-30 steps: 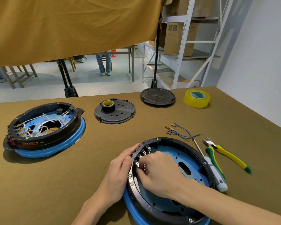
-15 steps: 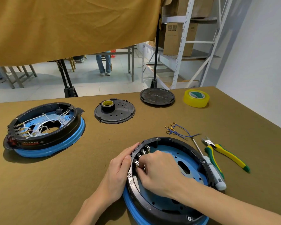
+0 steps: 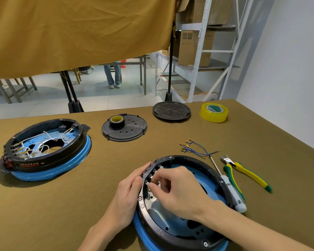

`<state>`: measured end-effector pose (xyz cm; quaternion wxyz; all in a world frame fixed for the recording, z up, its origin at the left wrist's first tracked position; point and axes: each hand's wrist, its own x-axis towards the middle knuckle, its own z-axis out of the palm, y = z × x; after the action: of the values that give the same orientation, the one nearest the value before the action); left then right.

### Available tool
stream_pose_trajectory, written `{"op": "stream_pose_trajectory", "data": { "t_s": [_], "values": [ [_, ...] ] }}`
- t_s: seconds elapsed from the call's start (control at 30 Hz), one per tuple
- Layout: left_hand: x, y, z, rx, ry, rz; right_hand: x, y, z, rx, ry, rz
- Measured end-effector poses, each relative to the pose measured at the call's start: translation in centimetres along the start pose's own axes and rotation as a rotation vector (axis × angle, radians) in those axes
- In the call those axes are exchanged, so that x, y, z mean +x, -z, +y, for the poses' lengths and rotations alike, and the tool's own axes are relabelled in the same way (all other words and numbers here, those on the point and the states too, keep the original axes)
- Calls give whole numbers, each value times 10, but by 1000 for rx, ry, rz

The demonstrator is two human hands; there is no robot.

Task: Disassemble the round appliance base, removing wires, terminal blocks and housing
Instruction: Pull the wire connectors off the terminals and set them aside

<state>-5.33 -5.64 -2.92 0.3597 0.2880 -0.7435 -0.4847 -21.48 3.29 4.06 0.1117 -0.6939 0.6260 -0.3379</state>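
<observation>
Both hands work the near base (image 3: 179,230): left hand (image 3: 129,192) braces its rim, fingers straight; right hand (image 3: 178,189) pinches a terminal block (image 3: 150,178); next, pull it free

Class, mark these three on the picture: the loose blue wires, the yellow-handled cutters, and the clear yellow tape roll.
loose blue wires (image 3: 198,150), head view, on the strands just right of the brass terminals.
yellow-handled cutters (image 3: 248,173), head view, on the yellow handle.
clear yellow tape roll (image 3: 214,115), head view, on its outer side wall.
</observation>
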Motion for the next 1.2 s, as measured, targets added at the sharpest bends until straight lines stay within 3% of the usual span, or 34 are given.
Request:
{"op": "stream_pose_trajectory", "data": {
  "t_s": [0.17, 0.3, 0.53, 0.63, 0.77, 0.83, 0.9, 1.1, 1.2],
  "values": [
    [0, 0, 5, -14, 7, 2, 8, 22, -15, 463, 6, 70],
    [0, 0, 4, -2, 27, 6, 34, 49, -13, 565, 37, 215],
    [0, 2, 3, 5, 57, 3, 35, 39, 17, 524, -94, -114],
    [-2, 2, 4, -8, 66, 3, 33, 33, 20, 426, -95, -143],
    [-5, 3, 7, 7, 79, 24, 26, 46, 33, 57, -99, 70],
    [-8, 1, 12, 46, 66, 61, 19, 59, 46, -201, -174, 167],
    [-9, -2, 20, 100, 54, 108, 10, 65, 57, -381, -306, 149],
    [-4, 5, 54, 273, -30, 241, -11, 50, 73, -382, -345, 43],
    [-4, 1, 79, 420, -185, 108, -2, 52, 77, -267, -336, 72]
  ]
}}
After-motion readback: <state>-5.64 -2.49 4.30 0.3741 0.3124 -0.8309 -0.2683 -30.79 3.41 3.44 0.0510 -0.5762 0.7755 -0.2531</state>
